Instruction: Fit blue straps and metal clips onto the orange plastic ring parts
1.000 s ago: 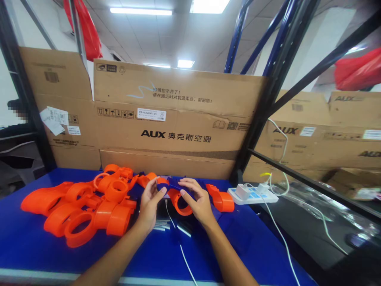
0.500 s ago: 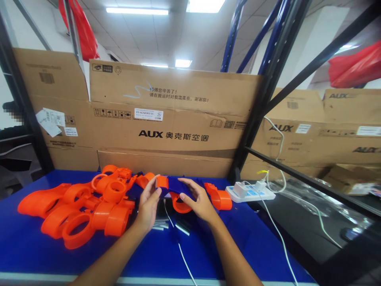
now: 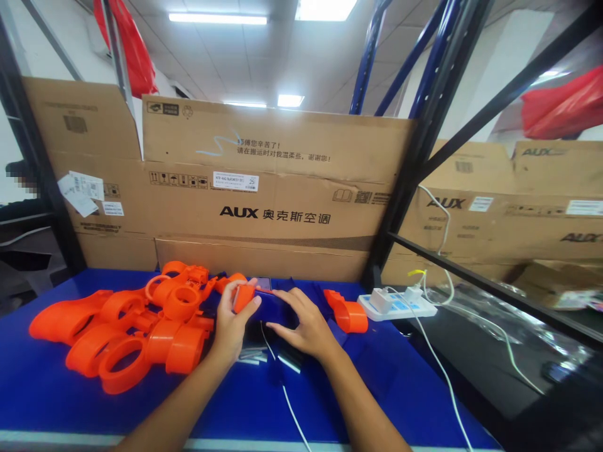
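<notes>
My left hand is closed around an orange plastic part, thumb in front and fingers behind. A dark blue piece extends from that part toward the right, with a thin orange edge along its top. My right hand curves around the right side of the blue piece, fingertips at its upper edge and thumb lower down. How firmly it grips is hard to see. Beneath the hands, thin grey strips and a white cable lie on the blue tabletop.
Several orange ring-shaped parts are heaped at the left. Another orange part lies right of my hands, near a white power strip with plugs and cables. Behind stands a cardboard panel, with a black rack post at its right.
The held part has been tilted, and the orange ring that showed below my right thumb is out of sight. My right hand has shifted slightly left and down.
</notes>
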`<move>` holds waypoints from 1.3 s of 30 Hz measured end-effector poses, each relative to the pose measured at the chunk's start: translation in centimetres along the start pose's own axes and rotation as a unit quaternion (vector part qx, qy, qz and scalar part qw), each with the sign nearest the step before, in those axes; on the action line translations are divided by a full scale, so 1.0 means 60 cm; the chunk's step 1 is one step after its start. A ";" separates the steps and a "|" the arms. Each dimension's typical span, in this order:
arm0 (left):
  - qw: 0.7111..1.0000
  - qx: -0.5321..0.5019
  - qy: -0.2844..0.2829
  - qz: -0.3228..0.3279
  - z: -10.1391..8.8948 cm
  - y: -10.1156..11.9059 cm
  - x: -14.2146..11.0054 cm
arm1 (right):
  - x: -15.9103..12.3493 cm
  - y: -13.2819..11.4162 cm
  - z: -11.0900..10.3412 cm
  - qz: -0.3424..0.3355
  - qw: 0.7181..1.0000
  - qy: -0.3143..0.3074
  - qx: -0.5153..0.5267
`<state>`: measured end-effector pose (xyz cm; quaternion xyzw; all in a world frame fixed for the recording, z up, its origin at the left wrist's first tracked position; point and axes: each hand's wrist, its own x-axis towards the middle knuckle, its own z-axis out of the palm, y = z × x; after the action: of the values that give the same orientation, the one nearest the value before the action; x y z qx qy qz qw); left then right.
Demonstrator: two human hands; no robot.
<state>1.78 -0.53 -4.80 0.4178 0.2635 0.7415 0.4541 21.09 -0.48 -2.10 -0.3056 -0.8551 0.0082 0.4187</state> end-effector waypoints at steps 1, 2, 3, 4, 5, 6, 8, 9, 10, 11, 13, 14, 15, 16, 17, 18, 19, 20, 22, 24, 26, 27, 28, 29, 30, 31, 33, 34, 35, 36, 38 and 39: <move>1.000 -0.001 -0.002 0.002 0.000 0.001 0.000 | 0.001 0.001 0.000 -0.004 1.000 -0.003 -0.002; 1.000 -0.003 -0.004 0.002 -0.001 0.002 0.000 | 0.002 0.001 0.000 -0.007 1.000 -0.005 -0.005; 1.000 -0.003 -0.004 0.001 -0.001 0.004 0.000 | 0.002 0.001 0.001 -0.010 1.000 -0.006 -0.006; 1.000 -0.003 -0.003 0.001 -0.001 0.004 0.000 | 0.003 0.001 0.002 -0.012 1.000 -0.007 -0.006; 1.000 -0.004 0.000 0.000 -0.001 0.005 0.001 | 0.003 0.001 0.003 -0.015 1.000 -0.007 -0.006; 1.000 -0.004 0.003 0.000 -0.001 0.005 0.001 | 0.002 0.002 0.004 -0.017 1.000 -0.006 -0.006; 1.000 -0.004 0.008 0.001 -0.001 0.005 0.001 | 0.001 0.002 0.006 -0.021 1.000 -0.003 -0.007; 1.000 -0.005 0.011 0.002 -0.001 0.006 0.001 | 0.001 0.002 0.007 -0.021 1.000 -0.003 -0.009; 1.000 -0.005 0.012 0.003 -0.001 0.006 0.001 | 0.001 0.002 0.007 -0.022 1.000 -0.002 -0.011; 1.000 -0.005 0.013 0.004 -0.001 0.006 0.001 | 0.001 0.002 0.008 -0.022 1.000 -0.002 -0.012; 1.000 -0.006 0.014 0.002 0.000 0.007 0.001 | 0.001 0.002 0.008 -0.022 1.000 0.000 -0.010; 1.000 -0.007 0.015 0.001 0.000 0.007 0.000 | 0.001 0.002 0.007 -0.021 1.000 0.001 -0.007; 1.000 -0.010 0.016 -0.001 0.001 0.008 0.000 | 0.001 0.001 0.007 -0.019 1.000 0.001 -0.004; 1.000 -0.012 0.017 -0.003 0.001 0.009 -0.001 | 0.001 0.000 0.007 -0.015 1.000 0.001 0.000; 1.000 -0.015 0.018 -0.006 0.002 0.009 -0.001 | 0.002 -0.001 0.007 -0.010 1.000 0.000 0.004; 1.000 -0.018 0.019 -0.008 0.002 0.010 -0.002 | 0.002 -0.002 0.007 -0.004 1.000 -0.001 0.008; 0.999 -0.023 0.019 -0.011 0.003 0.011 -0.002 | 0.002 -0.003 0.007 0.002 1.000 -0.002 0.011; 0.999 -0.031 0.018 -0.017 0.003 0.013 -0.002 | 0.001 -0.005 0.007 0.008 1.000 -0.001 0.015; 0.998 -0.055 0.010 -0.033 0.005 0.015 -0.002 | 0.001 -0.007 0.005 0.019 1.000 0.009 0.022; 0.996 -0.078 0.000 -0.053 0.007 0.018 -0.003 | 0.000 -0.008 0.003 0.036 0.998 0.030 0.033; 0.994 -0.084 -0.015 -0.068 0.009 0.019 -0.005 | 0.000 -0.006 0.000 0.064 0.995 0.060 0.054; 0.994 -0.081 -0.030 -0.073 0.011 0.018 -0.007 | 0.001 -0.004 0.000 0.081 0.991 0.079 0.071; 0.993 -0.075 -0.052 -0.076 0.012 0.017 -0.010 | 0.002 -0.001 0.000 0.098 0.986 0.100 0.093; 0.991 -0.067 -0.080 -0.080 0.014 0.016 -0.014 | 0.003 0.001 0.002 0.116 0.978 0.121 0.120; 0.989 -0.058 -0.112 -0.082 0.015 0.014 -0.018 | 0.003 0.004 0.004 0.135 0.969 0.139 0.150; 0.985 -0.046 -0.143 -0.084 0.017 0.013 -0.022 | 0.004 0.007 0.007 0.156 0.960 0.149 0.181; 0.978 -0.019 -0.192 -0.085 0.019 0.011 -0.033 | 0.003 0.012 0.015 0.204 0.940 0.139 0.237; 0.975 -0.006 -0.206 -0.083 0.020 0.012 -0.039 | 0.002 0.014 0.020 0.228 0.931 0.121 0.259; 0.973 0.006 -0.216 -0.081 0.021 0.015 -0.044 | 0.001 0.016 0.024 0.250 0.922 0.098 0.278; 0.972 0.014 -0.221 -0.079 0.022 0.018 -0.049 | 0.000 0.017 0.027 0.267 0.915 0.074 0.294; 0.971 0.024 -0.229 -0.072 0.025 0.026 -0.056 | 0.001 0.018 0.032 0.286 0.903 0.027 0.320; 0.970 0.029 -0.233 -0.067 0.027 0.029 -0.057 | 0.002 0.017 0.034 0.287 0.899 0.008 0.331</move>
<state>3.20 -4.38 -3.93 0.5735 0.1989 0.5837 0.5394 20.09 0.90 -3.62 -0.3815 -0.6747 0.4083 0.4821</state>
